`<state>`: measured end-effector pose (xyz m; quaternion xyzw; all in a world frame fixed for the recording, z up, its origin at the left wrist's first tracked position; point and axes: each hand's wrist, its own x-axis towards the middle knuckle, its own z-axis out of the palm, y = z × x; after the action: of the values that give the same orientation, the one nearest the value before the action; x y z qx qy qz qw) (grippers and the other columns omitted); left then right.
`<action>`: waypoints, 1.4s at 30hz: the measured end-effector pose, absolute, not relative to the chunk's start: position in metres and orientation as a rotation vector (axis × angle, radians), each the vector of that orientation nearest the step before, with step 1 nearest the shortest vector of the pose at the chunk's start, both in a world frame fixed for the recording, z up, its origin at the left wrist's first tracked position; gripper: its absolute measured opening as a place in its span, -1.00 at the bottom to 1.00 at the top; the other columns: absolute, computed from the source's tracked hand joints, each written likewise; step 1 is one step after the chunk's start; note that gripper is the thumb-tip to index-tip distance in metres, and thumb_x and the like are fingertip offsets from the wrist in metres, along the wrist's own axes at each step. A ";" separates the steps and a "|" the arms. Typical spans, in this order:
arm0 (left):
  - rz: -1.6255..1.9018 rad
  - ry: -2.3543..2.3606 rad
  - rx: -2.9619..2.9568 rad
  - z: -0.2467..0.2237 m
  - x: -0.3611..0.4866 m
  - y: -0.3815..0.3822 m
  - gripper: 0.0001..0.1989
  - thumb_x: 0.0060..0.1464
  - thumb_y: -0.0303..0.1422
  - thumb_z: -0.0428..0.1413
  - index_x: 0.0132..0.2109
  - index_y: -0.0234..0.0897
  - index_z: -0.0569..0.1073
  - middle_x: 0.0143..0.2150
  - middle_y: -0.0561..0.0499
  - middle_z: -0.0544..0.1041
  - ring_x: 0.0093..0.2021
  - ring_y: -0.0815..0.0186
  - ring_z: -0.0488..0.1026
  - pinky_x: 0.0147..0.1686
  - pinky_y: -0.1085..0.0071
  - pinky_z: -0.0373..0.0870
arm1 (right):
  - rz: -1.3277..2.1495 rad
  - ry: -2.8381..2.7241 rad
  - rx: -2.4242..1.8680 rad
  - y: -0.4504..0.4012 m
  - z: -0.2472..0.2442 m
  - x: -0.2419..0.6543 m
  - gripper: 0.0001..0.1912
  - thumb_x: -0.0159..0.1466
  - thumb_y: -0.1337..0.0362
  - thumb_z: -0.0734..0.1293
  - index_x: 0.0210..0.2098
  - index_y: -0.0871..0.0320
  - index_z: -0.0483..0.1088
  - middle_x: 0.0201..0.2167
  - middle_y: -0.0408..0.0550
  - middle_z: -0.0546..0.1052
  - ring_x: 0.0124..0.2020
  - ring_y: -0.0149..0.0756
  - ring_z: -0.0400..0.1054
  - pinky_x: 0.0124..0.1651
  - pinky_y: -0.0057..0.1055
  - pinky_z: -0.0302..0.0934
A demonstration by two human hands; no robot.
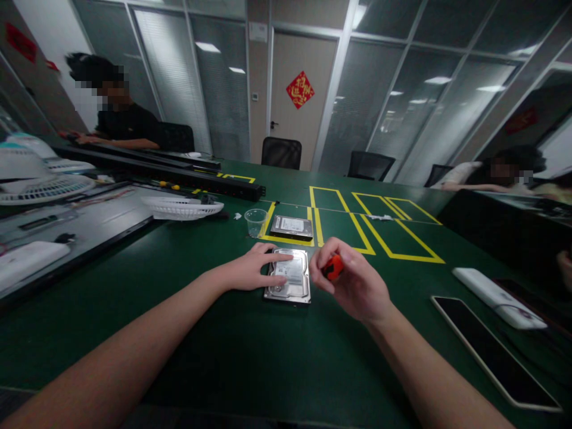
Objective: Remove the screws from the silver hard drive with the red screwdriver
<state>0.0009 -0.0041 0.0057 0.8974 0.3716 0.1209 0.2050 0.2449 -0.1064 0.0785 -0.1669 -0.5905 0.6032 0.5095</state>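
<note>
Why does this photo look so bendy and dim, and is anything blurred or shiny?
Head view: wide-angle stretch toward the edges, seen in the long forearms; dim overall; bright reflections on the glass panels; sheen on the nearer hard drive; pixelated patches over faces.

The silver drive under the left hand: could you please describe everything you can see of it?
The silver drive lies flat on the green table: a rectangular, metal-looking case with contoured ridges, a pale label and a dark lower edge. The print is unreadable. The left hand rests its fingers on top, partly covering it.
</note>
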 end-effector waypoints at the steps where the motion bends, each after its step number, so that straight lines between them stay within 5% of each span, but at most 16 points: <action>1: 0.342 1.036 2.498 0.006 0.001 -0.004 -0.30 0.15 0.24 0.07 0.38 0.26 0.22 0.44 -0.01 0.09 0.39 -0.15 0.05 0.30 -0.12 0.11 | 1.448 -1.416 -0.406 -0.106 0.079 0.245 -0.69 0.39 0.07 0.20 -0.31 0.15 0.41 -0.42 -0.04 0.49 -0.56 -0.40 0.14 -0.43 -0.34 0.01; 5: 0.335 1.034 2.485 0.007 0.001 -0.005 -0.28 0.15 0.25 0.07 0.39 0.25 0.20 0.44 -0.02 0.08 0.39 -0.15 0.06 0.30 -0.11 0.11 | 1.449 -1.403 -0.406 -0.106 0.081 0.245 -0.63 0.41 0.11 0.17 -0.37 0.19 0.44 -0.43 -0.03 0.47 -0.57 -0.41 0.14 -0.43 -0.35 0.03; 16: 0.320 1.049 2.479 0.008 0.001 -0.005 -0.30 0.15 0.24 0.08 0.38 0.28 0.20 0.44 -0.02 0.07 0.40 -0.15 0.04 0.31 -0.13 0.10 | 1.447 -1.422 -0.355 -0.104 0.075 0.246 -0.83 0.34 0.20 0.32 -0.33 0.15 0.35 -0.40 -0.08 0.47 -0.52 -0.41 0.29 -0.42 -0.39 0.10; 24: 0.315 1.049 2.502 0.009 0.002 -0.005 -0.31 0.17 0.21 0.08 0.38 0.27 0.20 0.43 -0.02 0.08 0.40 -0.14 0.04 0.31 -0.11 0.09 | 1.484 -1.405 -0.371 -0.106 0.075 0.245 -0.87 0.35 0.22 0.32 -0.29 0.13 0.33 -0.40 -0.10 0.49 -0.56 -0.46 0.20 -0.46 -0.41 0.00; 33: 0.318 1.046 2.504 0.007 0.002 -0.004 -0.32 0.17 0.20 0.09 0.38 0.29 0.20 0.42 -0.03 0.09 0.40 -0.14 0.04 0.31 -0.11 0.10 | 1.452 -1.362 -0.361 -0.104 0.078 0.246 -0.63 0.41 0.16 0.13 -0.29 0.21 0.49 -0.46 0.00 0.51 -0.56 -0.39 0.17 -0.42 -0.34 -0.01; 42: 0.313 1.051 2.489 0.008 0.002 -0.005 -0.30 0.16 0.22 0.08 0.38 0.28 0.19 0.43 -0.03 0.07 0.39 -0.15 0.06 0.29 -0.14 0.12 | 1.453 -1.401 -0.351 -0.103 0.076 0.245 -0.78 0.36 0.21 0.25 -0.33 0.20 0.43 -0.42 -0.03 0.47 -0.50 -0.36 0.27 -0.40 -0.35 0.06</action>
<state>0.0019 -0.0053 0.0084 0.8949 0.3779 0.1125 0.2093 0.2454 -0.1034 0.0759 -0.1465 -0.5843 0.6060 0.5195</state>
